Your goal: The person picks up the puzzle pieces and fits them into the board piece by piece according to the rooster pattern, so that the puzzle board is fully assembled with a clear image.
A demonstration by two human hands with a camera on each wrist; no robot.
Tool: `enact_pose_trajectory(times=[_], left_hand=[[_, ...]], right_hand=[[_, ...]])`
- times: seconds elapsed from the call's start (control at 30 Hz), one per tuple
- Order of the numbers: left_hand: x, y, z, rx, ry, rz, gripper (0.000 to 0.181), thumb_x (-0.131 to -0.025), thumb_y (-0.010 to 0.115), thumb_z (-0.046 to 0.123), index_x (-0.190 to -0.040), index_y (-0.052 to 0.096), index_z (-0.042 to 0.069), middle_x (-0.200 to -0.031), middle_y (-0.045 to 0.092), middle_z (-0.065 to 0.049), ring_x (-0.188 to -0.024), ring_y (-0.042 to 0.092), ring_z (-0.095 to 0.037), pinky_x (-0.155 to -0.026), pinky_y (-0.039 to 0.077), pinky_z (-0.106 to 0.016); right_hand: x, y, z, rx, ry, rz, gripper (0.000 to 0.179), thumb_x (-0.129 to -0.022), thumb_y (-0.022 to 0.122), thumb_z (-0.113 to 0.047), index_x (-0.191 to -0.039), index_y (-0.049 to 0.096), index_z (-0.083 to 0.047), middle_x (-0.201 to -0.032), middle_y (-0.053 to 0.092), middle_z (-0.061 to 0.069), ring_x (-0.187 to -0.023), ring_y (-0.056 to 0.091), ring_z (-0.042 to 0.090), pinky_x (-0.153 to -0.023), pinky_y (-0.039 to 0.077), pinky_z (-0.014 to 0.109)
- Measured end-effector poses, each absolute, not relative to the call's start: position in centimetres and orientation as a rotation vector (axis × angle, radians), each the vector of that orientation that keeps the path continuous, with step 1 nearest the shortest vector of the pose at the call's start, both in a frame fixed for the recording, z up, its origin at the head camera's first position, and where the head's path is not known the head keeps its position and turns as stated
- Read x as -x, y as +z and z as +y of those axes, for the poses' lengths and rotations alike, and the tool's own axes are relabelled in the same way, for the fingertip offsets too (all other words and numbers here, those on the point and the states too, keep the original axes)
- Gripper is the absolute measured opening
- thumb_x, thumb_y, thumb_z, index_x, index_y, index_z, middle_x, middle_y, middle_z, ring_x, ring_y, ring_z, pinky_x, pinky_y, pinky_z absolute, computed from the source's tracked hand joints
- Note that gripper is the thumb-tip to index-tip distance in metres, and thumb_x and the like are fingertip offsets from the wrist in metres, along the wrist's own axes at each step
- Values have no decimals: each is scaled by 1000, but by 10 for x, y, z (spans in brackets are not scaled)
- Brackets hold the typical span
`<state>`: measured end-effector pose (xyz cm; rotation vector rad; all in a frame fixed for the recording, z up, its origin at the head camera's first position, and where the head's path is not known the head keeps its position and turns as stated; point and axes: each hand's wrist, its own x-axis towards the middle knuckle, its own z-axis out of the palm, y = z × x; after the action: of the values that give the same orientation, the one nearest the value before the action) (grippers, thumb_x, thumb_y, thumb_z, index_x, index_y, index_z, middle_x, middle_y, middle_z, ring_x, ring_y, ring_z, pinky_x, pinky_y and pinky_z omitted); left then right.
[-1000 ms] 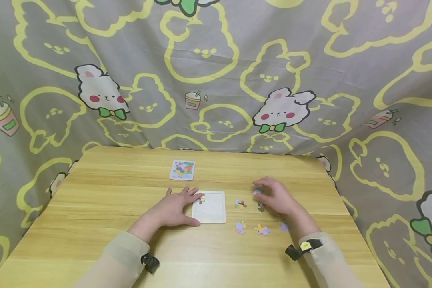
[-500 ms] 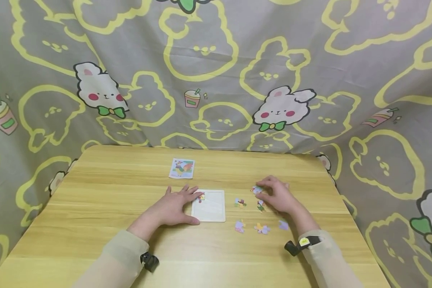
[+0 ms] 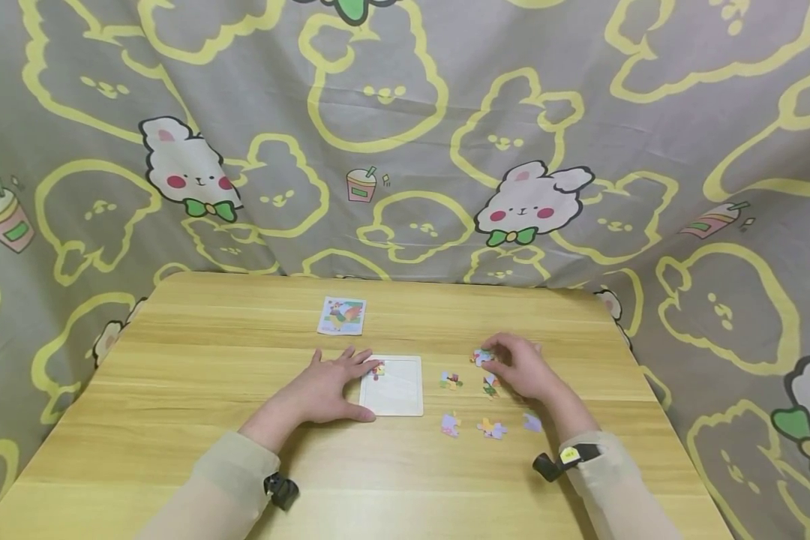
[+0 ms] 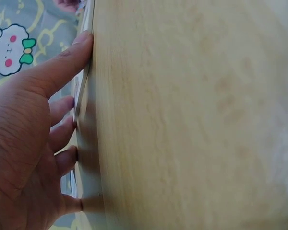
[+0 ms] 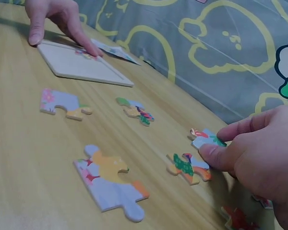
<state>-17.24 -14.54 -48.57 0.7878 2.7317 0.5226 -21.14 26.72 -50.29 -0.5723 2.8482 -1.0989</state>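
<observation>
On the left, the left hand [image 3: 327, 386] rests with spread fingers on the white tray [image 3: 401, 397], unmoved. Right of the tray, the far puzzle piece [image 3: 480, 358], more exposed than a second ago, sits pinched between thumb and forefinger of the right hand [image 3: 523, 369], and the near-right lavender piece [image 3: 532, 422] now shows more fully.

Right of the square white tray [image 3: 401, 395], the bare right hand [image 3: 523, 367] partly covers a light-blue, red-and-green jigsaw piece [image 5: 206, 137].
</observation>
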Motion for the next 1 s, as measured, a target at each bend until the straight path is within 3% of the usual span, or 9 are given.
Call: enact_pose_trajectory(times=[0.13, 0.43, 0.73, 1.0], left_hand=[[173, -484, -144, -790, 526, 2732, 98, -81, 78, 73, -163, 45, 30, -170, 34, 2, -157, 25, -35, -114, 9, -83], [174, -482, -142, -793, 526, 2726, 98, -81, 80, 71, -163, 46, 29, -170, 34, 1, -157, 25, -35, -114, 8, -83], [174, -484, -143, -794, 516, 2731, 98, -81, 78, 73, -163, 45, 30, -171, 33, 1, -158, 24, -35, -114, 8, -82], [171, -484, -144, -791, 529, 2734, 98, -81, 79, 72, -163, 46, 29, -171, 33, 1, -157, 24, -36, -114, 8, -82]], right_hand=[[210, -504, 268, 602, -1100, 2863, 28, -96, 80, -15, -122, 75, -11, -93, 67, -7, -86, 60, 17, -96, 31, 55], [209, -506, 270, 670, -1057, 2876, 39, -94, 81, -14, -132, 73, -6, -108, 70, -6, -93, 60, 16, -97, 28, 59], [209, -504, 270, 723, -1063, 2844, 42, -94, 82, -15, -133, 72, -4, -117, 69, -3, -95, 62, 15, -95, 25, 51], [208, -503, 268, 730, -1061, 2849, 39, -95, 82, -20, -130, 74, -8, -112, 69, -8, -92, 59, 15, -89, 25, 45]])
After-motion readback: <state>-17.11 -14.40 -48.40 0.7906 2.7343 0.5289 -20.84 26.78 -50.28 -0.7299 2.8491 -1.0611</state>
